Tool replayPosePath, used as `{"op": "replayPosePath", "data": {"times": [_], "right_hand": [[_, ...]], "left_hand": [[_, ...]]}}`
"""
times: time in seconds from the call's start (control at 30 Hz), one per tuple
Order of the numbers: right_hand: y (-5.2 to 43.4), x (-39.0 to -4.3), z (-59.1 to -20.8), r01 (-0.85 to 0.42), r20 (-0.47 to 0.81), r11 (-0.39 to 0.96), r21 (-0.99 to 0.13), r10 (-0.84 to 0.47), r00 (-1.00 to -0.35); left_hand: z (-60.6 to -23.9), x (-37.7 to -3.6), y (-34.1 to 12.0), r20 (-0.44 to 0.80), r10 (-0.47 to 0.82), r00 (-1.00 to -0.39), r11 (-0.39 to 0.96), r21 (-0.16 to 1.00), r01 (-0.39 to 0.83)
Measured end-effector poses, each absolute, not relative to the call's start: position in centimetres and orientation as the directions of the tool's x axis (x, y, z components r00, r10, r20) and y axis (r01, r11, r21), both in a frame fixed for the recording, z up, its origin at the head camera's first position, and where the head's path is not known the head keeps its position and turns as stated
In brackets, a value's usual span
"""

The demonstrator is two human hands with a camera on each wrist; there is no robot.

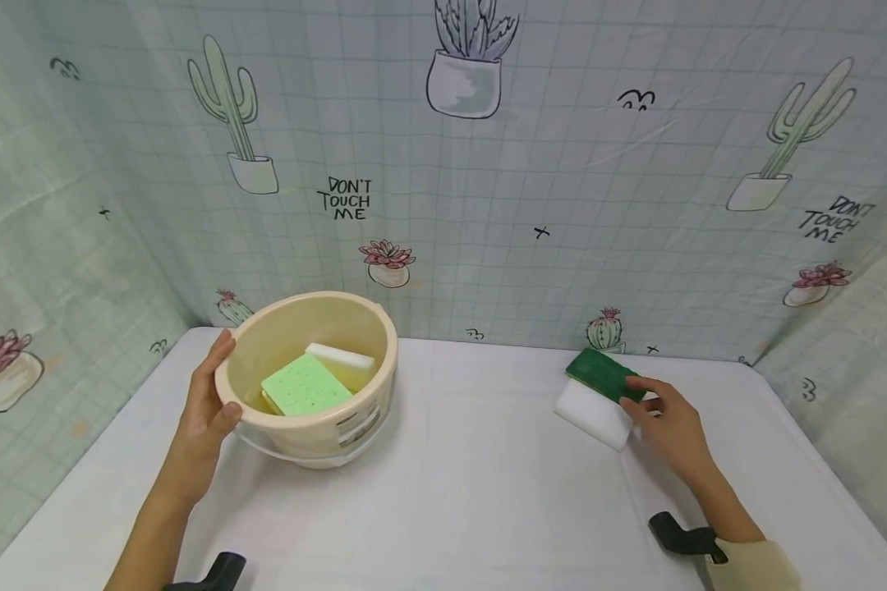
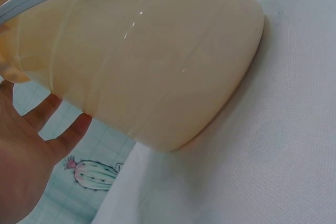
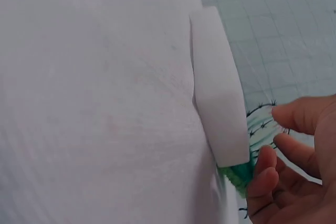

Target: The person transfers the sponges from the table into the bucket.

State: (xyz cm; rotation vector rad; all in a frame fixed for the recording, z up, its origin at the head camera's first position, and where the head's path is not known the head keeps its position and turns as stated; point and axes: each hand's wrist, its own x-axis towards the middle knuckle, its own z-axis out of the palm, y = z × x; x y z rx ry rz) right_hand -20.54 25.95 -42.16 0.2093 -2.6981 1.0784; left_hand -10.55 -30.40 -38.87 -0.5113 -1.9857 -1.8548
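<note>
The right hand (image 1: 668, 427) is at the green-topped white sponge (image 1: 599, 394) near the worktop's (image 1: 473, 476) far right corner, fingers (image 3: 268, 174) loosely spread and touching its near end, not yet closed round it. The sponge's long axis runs away from the fingertips toward the far edge. The left hand (image 1: 207, 410) grips the beige bucket's (image 1: 318, 427) rim, thumb inside, toward the far left corner

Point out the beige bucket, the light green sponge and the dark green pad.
beige bucket (image 1: 318, 427): head view, front wall.
light green sponge (image 1: 306, 384): head view, top face.
dark green pad (image 1: 601, 373): head view, top face.
</note>
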Motion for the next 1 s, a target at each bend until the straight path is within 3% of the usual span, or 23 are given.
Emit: {"op": "replayPosePath", "data": {"times": [0.2,0.6,1.0], "right_hand": [[27.2,-21.3,-42.8,-0.142,0.199,0.688,-0.712,0.004,-0.98],[28.0,-22.2,-43.1,-0.119,0.088,0.7,-0.704,-0.08,-0.993],[27.1,-22.4,-43.9,-0.048,0.085,0.725,-0.687,0.015,-0.996]], "left_hand": [[-38.9,-10.5,-30.3,0.496,-0.003,-0.869,0.075,0.866,0.494],[-38.6,-10.7,-30.2,0.498,0.007,-0.867,0.099,0.863,0.496],[-38.5,-10.6,-30.2,0.491,-0.007,-0.871,0.088,0.868,0.489]]}}
